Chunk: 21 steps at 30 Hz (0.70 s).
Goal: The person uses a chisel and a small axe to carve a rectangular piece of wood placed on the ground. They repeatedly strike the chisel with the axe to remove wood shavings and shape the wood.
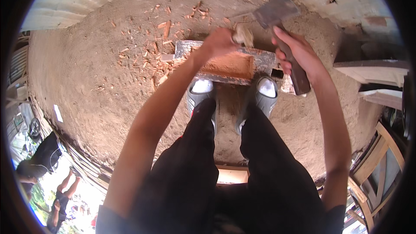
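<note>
My right hand (297, 52) is closed round the brown handle of a mallet (277, 11), its dark blocky head raised to the right of my left hand. Closed at the wooden block's far edge, my left hand (220, 42) grips what looks like a chisel (244, 35); its pale, frayed handle end sticks out and its blade is hidden. Below lies the wooden block (265, 63), with worn grey-white paint and a rectangular hollow cut into its reddish wood. The mallet head is apart from the chisel's end.
Reddish wood chips (145, 63) litter the dirt floor (99, 56), mostly left of the block. My shoes (265, 94) stand close to its near edge. Corrugated sheets (86, 0) line the far side. A wooden frame (379, 169) stands at right; another person (60, 203) shows at lower left.
</note>
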Each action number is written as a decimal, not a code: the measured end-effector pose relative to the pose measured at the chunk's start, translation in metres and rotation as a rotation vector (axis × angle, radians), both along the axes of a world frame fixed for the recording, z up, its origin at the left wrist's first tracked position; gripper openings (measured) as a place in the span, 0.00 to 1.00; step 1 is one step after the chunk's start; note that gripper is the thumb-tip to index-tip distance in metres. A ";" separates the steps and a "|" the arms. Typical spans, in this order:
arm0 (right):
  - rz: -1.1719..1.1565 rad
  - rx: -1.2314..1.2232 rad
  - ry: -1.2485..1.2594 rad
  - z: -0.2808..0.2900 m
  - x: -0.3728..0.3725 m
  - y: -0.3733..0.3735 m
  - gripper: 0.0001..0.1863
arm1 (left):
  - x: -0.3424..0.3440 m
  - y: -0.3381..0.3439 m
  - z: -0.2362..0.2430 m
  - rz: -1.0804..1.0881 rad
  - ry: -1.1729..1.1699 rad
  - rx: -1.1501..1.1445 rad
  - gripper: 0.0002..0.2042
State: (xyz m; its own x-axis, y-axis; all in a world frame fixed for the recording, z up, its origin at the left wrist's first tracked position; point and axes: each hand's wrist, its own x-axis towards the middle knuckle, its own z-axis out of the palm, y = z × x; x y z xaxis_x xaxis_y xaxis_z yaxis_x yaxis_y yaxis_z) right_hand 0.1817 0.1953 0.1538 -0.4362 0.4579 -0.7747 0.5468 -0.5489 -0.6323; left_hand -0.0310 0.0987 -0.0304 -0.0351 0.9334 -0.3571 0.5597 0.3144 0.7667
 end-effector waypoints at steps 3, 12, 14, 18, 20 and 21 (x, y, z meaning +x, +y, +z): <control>-0.103 0.015 -0.061 -0.006 0.024 -0.009 0.24 | 0.029 -0.032 0.012 -0.097 0.259 0.183 0.17; -0.262 -0.056 -0.103 -0.007 0.086 -0.050 0.23 | 0.065 -0.043 0.002 -0.352 0.007 0.339 0.15; -0.303 -0.053 -0.097 -0.003 0.095 -0.057 0.23 | 0.064 -0.033 0.007 -0.315 -0.037 0.299 0.14; -0.371 0.041 -0.088 0.003 0.103 -0.064 0.25 | 0.056 -0.033 0.017 -0.190 0.051 0.191 0.15; -0.407 0.102 -0.088 0.008 0.108 -0.064 0.27 | 0.044 -0.035 0.022 -0.095 0.067 0.137 0.16; -0.424 0.124 -0.079 0.010 0.112 -0.063 0.27 | 0.042 -0.034 0.025 -0.070 0.052 0.125 0.15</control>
State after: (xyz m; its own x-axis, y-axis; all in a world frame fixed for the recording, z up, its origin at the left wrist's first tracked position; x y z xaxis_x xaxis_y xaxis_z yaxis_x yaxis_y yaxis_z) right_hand 0.2935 0.1327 0.1636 -0.1316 0.6751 -0.7259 0.3385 -0.6577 -0.6730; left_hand 0.0113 0.0650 -0.0049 0.0164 0.9712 -0.2378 0.6172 0.1773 0.7666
